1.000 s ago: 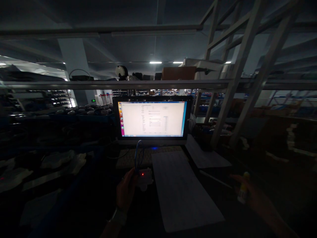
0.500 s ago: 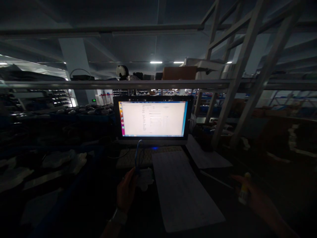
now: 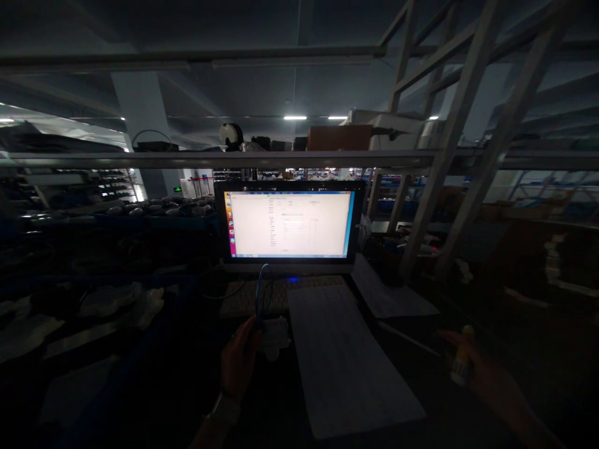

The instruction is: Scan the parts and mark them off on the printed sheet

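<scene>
The scene is very dark. My left hand (image 3: 239, 365) is closed round a pale handheld device (image 3: 274, 335) with a blue cable (image 3: 262, 293) that loops up toward the lit monitor (image 3: 287, 221). A keyboard (image 3: 248, 298) lies just beyond the device. My right hand (image 3: 486, 374) is at the lower right and grips a small bottle with a yellow top (image 3: 461, 362). A long pale sheet (image 3: 346, 368) lies on the desk between my two hands.
A second pale sheet (image 3: 388, 293) lies right of the monitor. Pale flat pieces (image 3: 112, 305) lie on the dark surface at left. A metal shelf rail (image 3: 234, 159) runs above the monitor, slanted metal struts (image 3: 449, 143) rise at right.
The red light on the device seen a second ago is no longer lit. A list on the monitor has closed. Both hands have barely moved.
</scene>
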### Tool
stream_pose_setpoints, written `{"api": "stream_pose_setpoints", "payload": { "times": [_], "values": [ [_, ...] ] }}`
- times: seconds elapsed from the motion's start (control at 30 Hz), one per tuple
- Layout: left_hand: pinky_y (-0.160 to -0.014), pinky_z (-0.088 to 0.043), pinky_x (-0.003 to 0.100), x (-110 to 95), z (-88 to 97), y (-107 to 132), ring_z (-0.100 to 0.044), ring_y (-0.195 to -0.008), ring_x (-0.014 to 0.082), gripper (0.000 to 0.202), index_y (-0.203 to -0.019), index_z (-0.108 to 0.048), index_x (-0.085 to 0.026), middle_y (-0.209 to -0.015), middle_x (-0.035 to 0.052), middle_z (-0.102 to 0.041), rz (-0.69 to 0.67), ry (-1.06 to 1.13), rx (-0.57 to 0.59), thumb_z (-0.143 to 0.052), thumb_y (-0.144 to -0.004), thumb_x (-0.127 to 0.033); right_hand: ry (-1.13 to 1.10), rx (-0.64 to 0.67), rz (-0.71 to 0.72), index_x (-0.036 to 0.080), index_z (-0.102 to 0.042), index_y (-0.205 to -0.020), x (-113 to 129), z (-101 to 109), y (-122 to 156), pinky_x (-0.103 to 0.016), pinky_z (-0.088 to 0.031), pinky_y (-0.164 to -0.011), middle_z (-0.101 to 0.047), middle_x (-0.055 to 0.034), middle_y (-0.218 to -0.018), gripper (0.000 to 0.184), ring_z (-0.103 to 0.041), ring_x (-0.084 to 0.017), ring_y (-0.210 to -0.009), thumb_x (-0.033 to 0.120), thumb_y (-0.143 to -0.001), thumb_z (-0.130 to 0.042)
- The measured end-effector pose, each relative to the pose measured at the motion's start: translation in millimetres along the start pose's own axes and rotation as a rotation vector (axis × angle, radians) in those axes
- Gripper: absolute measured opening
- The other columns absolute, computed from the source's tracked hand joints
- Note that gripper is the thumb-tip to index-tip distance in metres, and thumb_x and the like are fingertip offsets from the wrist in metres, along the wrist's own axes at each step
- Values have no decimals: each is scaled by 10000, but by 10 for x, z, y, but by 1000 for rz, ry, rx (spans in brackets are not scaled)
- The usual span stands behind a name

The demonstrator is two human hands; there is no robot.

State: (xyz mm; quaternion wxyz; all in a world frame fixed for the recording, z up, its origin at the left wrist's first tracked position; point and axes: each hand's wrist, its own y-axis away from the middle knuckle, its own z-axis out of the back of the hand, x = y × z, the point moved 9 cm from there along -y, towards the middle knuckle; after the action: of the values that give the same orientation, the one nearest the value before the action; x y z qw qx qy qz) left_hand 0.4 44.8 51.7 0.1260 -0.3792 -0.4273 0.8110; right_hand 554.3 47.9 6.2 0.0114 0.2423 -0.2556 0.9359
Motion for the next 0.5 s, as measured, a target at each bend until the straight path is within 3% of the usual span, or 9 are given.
{"api": "stream_pose_setpoints", "payload": {
  "times": [0.5],
  "values": [
    [-724,-584,251,63,-32,24,-711,-883,180,317,-1127,-630,-203,-1048,60,-726,45,18,27,-455,-927,-376,21,-10,-3,230,-639,-1059,24,1,-2,-422,-581,-752,-700,-113,-1109,446,-693,-304,-923,470,-712,-493]
  ]
}}
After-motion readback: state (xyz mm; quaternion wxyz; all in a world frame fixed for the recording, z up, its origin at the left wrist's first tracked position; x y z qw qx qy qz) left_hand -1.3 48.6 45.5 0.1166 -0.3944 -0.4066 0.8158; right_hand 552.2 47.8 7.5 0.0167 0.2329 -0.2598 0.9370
